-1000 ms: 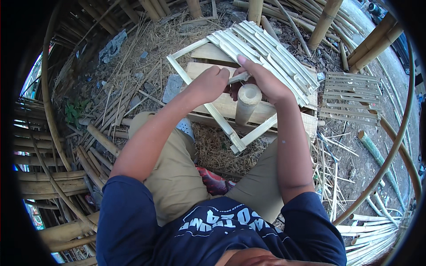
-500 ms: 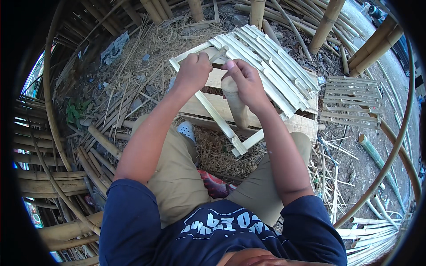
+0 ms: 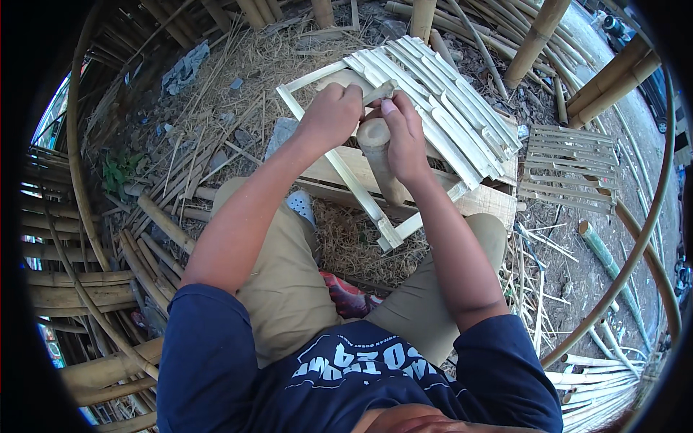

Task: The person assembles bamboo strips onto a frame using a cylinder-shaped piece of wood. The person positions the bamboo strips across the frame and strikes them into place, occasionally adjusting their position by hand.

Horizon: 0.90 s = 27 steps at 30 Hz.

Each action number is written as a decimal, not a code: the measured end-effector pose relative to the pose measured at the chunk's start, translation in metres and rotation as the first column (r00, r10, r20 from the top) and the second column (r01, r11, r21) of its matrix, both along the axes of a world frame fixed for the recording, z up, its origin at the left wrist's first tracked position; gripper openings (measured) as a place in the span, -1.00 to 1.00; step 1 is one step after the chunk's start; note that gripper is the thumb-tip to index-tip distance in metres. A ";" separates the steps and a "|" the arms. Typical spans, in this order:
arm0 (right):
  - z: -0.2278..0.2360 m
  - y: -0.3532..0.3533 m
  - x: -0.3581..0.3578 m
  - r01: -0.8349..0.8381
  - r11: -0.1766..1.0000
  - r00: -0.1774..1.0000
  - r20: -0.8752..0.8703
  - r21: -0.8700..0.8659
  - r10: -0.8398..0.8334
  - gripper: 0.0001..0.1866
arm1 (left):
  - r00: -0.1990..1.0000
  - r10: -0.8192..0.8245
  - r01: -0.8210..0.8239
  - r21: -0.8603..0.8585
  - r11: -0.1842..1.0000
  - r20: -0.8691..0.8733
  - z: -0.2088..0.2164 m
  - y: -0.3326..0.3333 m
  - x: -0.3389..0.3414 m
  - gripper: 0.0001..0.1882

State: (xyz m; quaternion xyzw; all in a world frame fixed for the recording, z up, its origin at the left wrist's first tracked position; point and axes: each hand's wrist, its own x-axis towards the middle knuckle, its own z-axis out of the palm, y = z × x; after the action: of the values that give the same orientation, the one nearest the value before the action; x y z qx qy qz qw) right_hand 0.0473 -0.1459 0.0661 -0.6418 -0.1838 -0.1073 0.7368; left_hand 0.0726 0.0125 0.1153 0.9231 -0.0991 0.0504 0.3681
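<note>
My left hand (image 3: 330,119) is closed around a short pale wooden piece (image 3: 380,92), whose end sticks out toward my right hand. My right hand (image 3: 406,141) is closed, thumb and forefinger pinched close to that end; anything between them is too small to make out. A thick round bamboo cylinder (image 3: 379,155) tilts against my right palm, and the lower fingers seem to wrap it from behind. Both hands are above a pale bamboo slat panel (image 3: 440,108) with a bare side rail (image 3: 354,187). The panel rests on a low wooden bench (image 3: 494,206) before my knees.
A smaller slat panel (image 3: 570,166) lies on the ground at the right. Bamboo posts (image 3: 538,43) stand beyond the bench. A green bamboo pole (image 3: 613,263) and split strips (image 3: 595,382) lie at right. Poles (image 3: 162,224) and a grey cloth (image 3: 185,68) lie at left.
My left hand has moved right and slightly down with the wooden piece, bringing its end closer to my right fingers. The bamboo cylinder has hardly shifted.
</note>
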 end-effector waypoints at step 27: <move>0.003 -0.011 0.005 0.151 0.974 0.969 -0.219 0.168 -0.112 -0.47 | 0.987 0.022 -0.069 0.289 0.955 0.162 0.032 0.007 -0.026 -0.44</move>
State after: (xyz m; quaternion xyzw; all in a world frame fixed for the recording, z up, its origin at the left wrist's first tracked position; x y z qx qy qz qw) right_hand 0.0527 -0.1569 0.0686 -0.5896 -0.0518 -0.1047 0.7992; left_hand 0.0463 0.0192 0.1476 0.9627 -0.1129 0.1161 0.2167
